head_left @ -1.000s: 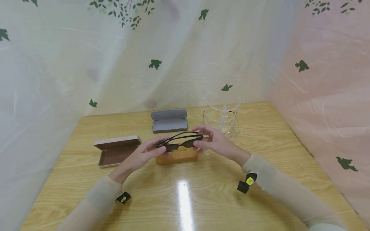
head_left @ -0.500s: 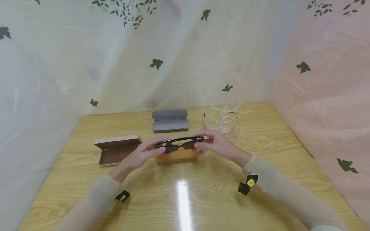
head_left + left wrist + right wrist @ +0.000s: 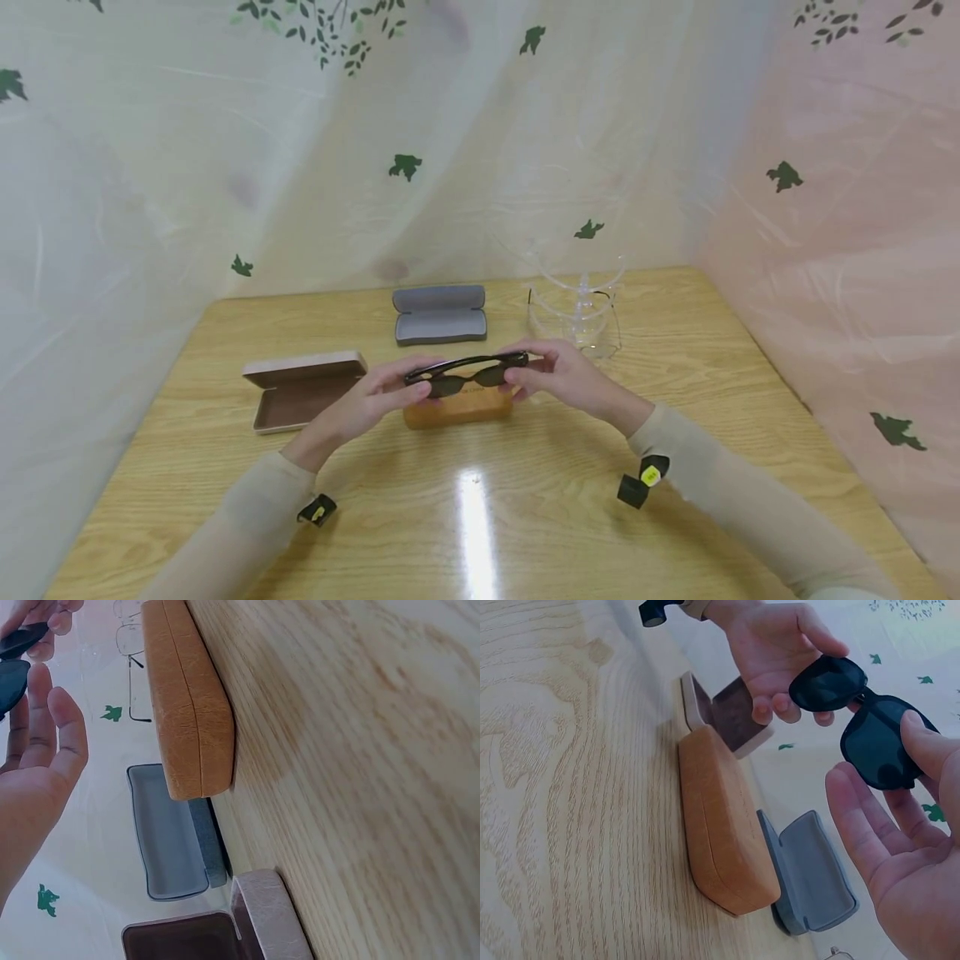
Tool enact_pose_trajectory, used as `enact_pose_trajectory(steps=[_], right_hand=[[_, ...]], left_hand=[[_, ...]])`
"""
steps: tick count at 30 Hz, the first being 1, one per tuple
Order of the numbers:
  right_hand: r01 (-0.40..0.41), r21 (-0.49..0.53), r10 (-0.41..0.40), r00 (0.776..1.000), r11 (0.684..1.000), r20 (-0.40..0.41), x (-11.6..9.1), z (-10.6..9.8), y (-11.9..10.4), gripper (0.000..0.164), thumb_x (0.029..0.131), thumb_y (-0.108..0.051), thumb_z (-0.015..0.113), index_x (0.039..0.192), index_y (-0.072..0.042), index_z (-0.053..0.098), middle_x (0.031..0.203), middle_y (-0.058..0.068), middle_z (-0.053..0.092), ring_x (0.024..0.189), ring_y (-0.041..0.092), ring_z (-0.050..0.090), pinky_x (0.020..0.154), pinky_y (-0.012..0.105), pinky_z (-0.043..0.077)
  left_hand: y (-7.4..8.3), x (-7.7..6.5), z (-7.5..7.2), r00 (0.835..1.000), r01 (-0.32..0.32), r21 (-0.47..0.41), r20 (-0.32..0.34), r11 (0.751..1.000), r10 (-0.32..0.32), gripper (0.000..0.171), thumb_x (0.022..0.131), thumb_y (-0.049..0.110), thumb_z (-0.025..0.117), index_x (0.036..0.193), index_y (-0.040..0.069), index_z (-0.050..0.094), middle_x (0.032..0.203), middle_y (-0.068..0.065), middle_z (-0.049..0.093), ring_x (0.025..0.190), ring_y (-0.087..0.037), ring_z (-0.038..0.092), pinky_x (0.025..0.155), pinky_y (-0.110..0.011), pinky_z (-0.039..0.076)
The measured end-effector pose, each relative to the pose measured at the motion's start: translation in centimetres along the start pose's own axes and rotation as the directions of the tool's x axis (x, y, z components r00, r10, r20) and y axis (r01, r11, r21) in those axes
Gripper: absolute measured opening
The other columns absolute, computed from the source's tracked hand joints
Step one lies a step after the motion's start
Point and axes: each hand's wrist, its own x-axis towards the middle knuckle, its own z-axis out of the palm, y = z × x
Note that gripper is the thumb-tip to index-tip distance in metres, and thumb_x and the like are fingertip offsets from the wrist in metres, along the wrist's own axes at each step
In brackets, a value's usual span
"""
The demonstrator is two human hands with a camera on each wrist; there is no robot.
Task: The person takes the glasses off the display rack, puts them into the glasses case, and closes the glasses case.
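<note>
Both hands hold a pair of black sunglasses [image 3: 447, 386] by its two ends, raised above the table. My left hand [image 3: 369, 398] pinches the left end, thumb at the front. The right end sits between the thumb and fingers of my right hand [image 3: 564, 381]. The temples lie folded close to the frame. Dark lenses [image 3: 877, 742] show in the right wrist view. Behind and below the sunglasses lies a closed tan glasses case [image 3: 459, 410], partly covered by them in the head view.
An open grey glasses case [image 3: 441, 327] lies farther back. To the left is an open case with brown lining [image 3: 307, 402]. A clear display stand [image 3: 583, 307] with wire-framed glasses stands at the back right. A patterned curtain [image 3: 480, 208] surrounds the wooden table [image 3: 375, 517].
The temples, spread apart a second ago, have come down together against the frame. My right hand has lowered slightly. The left hand has barely moved.
</note>
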Motion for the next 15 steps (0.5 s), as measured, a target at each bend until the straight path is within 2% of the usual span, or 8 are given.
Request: enact_pose_trajectory(steps=[2,4,7,9,13,15], right_hand=[[-0.011,0.002,0.011,1.0,1.0,-0.015,0.06,0.01,-0.02,0.038,0.1,-0.013,0.067,0.135,-0.001,0.061,0.121,0.019,0.068,0.106,0.055,0.062,0.084,0.055,0.058],[-0.014,0.013,0.014,0.999,1.0,-0.032,0.17,0.03,0.0,0.038,0.101,-0.014,0.066,0.136,-0.001,0.06,0.123,0.019,0.067,0.107,0.056,0.061,0.084,0.059,0.056],[-0.014,0.018,0.015,0.998,1.0,-0.056,0.22,0.02,-0.03,0.037,0.102,-0.015,0.065,0.136,-0.002,0.06,0.123,0.02,0.068,0.106,0.058,0.06,0.083,0.059,0.056],[-0.012,0.024,0.013,0.998,1.0,-0.066,0.25,-0.07,0.0,0.036,0.102,-0.014,0.064,0.136,-0.002,0.06,0.122,0.02,0.068,0.106,0.059,0.059,0.083,0.06,0.056],[-0.026,0.029,0.028,0.998,0.999,-0.063,0.24,-0.37,-0.02,0.037,0.103,-0.014,0.062,0.137,0.0,0.058,0.123,0.021,0.067,0.106,0.057,0.06,0.084,0.056,0.057],[-0.037,0.03,0.038,0.998,0.999,-0.045,0.21,-0.52,-0.03,0.038,0.104,-0.015,0.061,0.138,0.001,0.057,0.125,0.021,0.067,0.107,0.058,0.06,0.084,0.056,0.057]], left_hand=[[0.22,-0.05,0.07,0.999,0.027,0.035,-0.023,0.999,-0.026,0.045,0.108,0.015,0.05,0.151,0.004,0.045,0.14,-0.018,0.058,0.118,-0.043,0.06,0.104,-0.033,0.047],[0.37,-0.05,0.09,0.998,0.046,0.048,-0.041,0.998,-0.044,0.046,0.108,0.017,0.05,0.152,0.005,0.044,0.138,-0.016,0.06,0.117,-0.043,0.061,0.104,-0.036,0.047],[0.47,-0.15,-0.04,0.994,0.077,0.075,-0.078,0.994,-0.071,0.045,0.109,0.02,0.05,0.151,0.007,0.045,0.134,-0.017,0.063,0.114,-0.041,0.063,0.104,-0.037,0.047],[0.32,-0.2,-0.18,0.993,0.071,0.071,-0.096,0.995,-0.064,0.041,0.109,0.019,0.049,0.146,0.003,0.049,0.125,-0.023,0.065,0.109,-0.046,0.064,0.103,-0.037,0.048],[-0.08,-0.29,-0.41,0.99,0.052,0.098,-0.133,0.994,-0.038,0.032,0.109,0.015,0.047,0.135,-0.003,0.055,0.108,-0.033,0.065,0.101,-0.044,0.066,0.096,-0.036,0.053],[-0.21,-0.25,-0.44,0.988,0.045,0.114,-0.152,0.993,-0.027,0.032,0.109,0.014,0.047,0.135,-0.003,0.055,0.105,-0.032,0.066,0.098,-0.041,0.067,0.093,-0.038,0.055]])
